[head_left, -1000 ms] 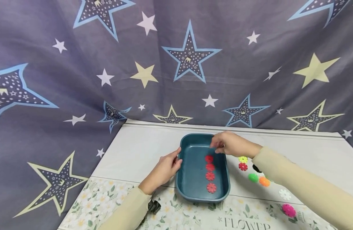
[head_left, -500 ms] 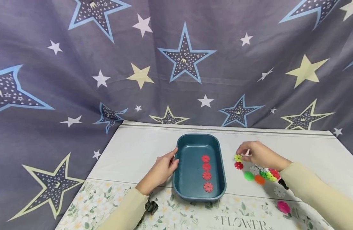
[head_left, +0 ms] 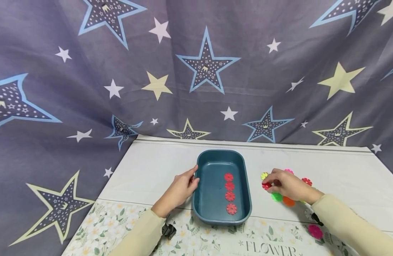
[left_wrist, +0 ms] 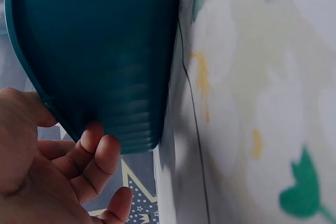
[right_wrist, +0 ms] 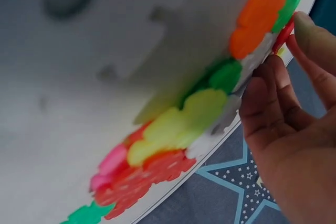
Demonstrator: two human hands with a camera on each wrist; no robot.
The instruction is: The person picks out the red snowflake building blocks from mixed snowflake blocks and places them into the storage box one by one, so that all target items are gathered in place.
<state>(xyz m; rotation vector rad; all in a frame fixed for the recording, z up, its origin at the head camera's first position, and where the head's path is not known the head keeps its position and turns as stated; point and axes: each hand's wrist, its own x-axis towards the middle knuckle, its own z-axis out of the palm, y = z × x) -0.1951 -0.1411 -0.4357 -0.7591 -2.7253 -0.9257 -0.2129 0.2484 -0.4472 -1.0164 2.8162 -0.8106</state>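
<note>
In the head view, my left hand (head_left: 180, 186) holds the left side of a dark teal plastic tray (head_left: 201, 213). The left wrist view has its fingers curled at the tray's rim and outer wall (left_wrist: 105, 51). Inside the tray, several red flower-shaped discs (head_left: 230, 196) lie in a column on the right. My right hand (head_left: 287, 185) is over the table to the right of the tray. Its thumb and forefinger pinch a red flower disc (right_wrist: 284, 34), which lies beside a yellow disc (head_left: 264, 176). The hand partly covers the pile of discs.
Around the right hand lie a green disc (head_left: 276, 197), an orange disc (head_left: 288, 201), a red disc (head_left: 306, 181) and a magenta disc (head_left: 315, 231). The right wrist view has a yellow-green disc (right_wrist: 184, 124) in the pile. A star-patterned curtain (head_left: 171, 106) hangs behind the table.
My right hand has left the tray's far right corner, moved right to the loose discs, then come down from the yellow disc to the red one. The left hand stays at the tray.
</note>
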